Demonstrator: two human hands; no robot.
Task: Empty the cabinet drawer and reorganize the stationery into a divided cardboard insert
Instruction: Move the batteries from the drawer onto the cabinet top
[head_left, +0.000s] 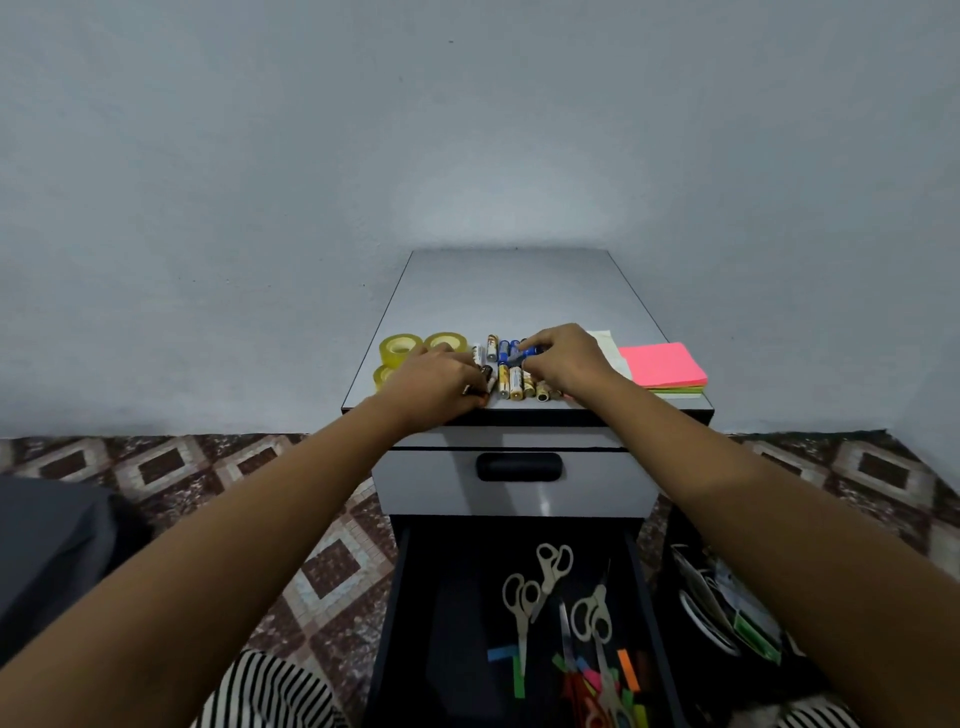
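Note:
On the grey cabinet top lie two rows of batteries, gold and blue ones side by side. My left hand rests at the left end of the rows, fingers curled round a dark battery. My right hand reaches over the rows and pinches a blue battery. Yellow tape rolls stand left of the batteries. A pink sticky-note pad lies at the right. The open lower drawer holds white-handled scissors and coloured paper tabs.
The upper drawer with its black handle is pulled out slightly. White paper lies behind my right hand. A dark bag with items sits on the patterned floor right of the cabinet. The wall stands close behind.

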